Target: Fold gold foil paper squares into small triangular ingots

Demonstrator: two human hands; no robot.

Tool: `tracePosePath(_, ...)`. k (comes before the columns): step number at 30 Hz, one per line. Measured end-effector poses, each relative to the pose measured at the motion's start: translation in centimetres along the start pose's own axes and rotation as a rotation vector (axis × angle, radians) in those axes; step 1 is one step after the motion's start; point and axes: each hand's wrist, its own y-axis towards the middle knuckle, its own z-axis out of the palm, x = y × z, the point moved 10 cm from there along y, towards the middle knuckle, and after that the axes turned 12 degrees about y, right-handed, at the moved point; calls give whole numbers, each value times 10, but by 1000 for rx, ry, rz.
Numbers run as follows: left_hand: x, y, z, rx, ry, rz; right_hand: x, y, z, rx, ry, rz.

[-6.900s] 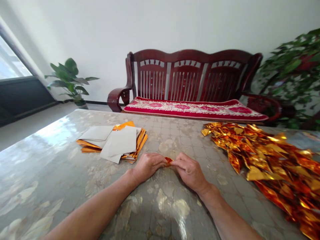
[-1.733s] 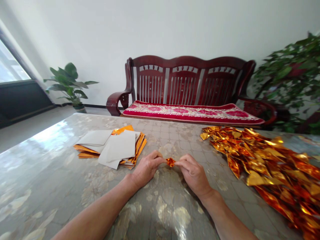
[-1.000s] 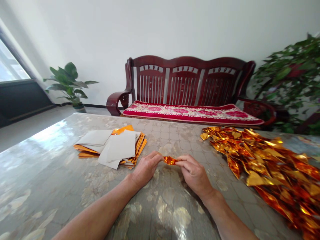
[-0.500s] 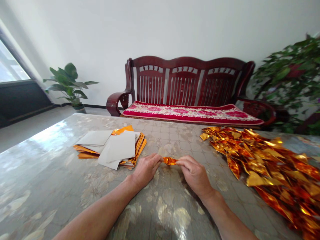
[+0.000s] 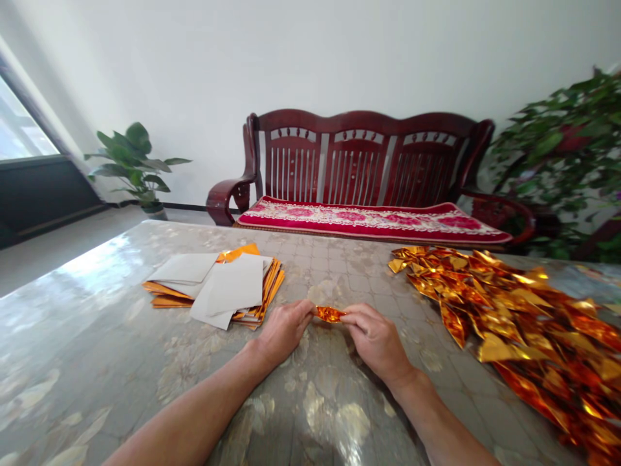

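Observation:
Between my two hands, just above the table, is a small folded piece of shiny orange-gold foil paper (image 5: 329, 314). My left hand (image 5: 286, 329) pinches its left end, and my right hand (image 5: 374, 333) pinches the right end; the fingertips cover both ends. Left of my left hand lies a stack of foil paper sheets (image 5: 234, 283), pale backs up, with orange edges showing. To the right of my right hand spreads a big heap of folded gold foil pieces (image 5: 524, 323), pointed and glossy.
A patterned, glossy cover lies on the table (image 5: 121, 362). Beyond its far edge stands a dark red wooden bench (image 5: 356, 158) with a floral seat cushion (image 5: 373, 217). Potted plants stand at the left (image 5: 138, 162) and the right (image 5: 567, 142).
Both hands stay in nearly the same place, still gripping the foil piece. It has tilted slightly, and my right fingers have shifted a little.

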Motion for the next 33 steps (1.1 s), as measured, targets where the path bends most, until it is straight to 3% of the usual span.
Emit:
tracePosePath(10, 1, -2, -6, -101, -33, -7, 4, -2, -4, 1, -118, -2)
tracePosePath(16, -3, -1, -3, -59, 3, -20, 1, -6, -6, 3, -208, 3)
tracePosePath(26, -2, 0, 7, -13, 45, -12, -8, -7, -54, -264, -251, 110)
tracePosePath(33, -9, 2, 10, 41, 124, 33, -7, -2, -89, -290, -523, 89)
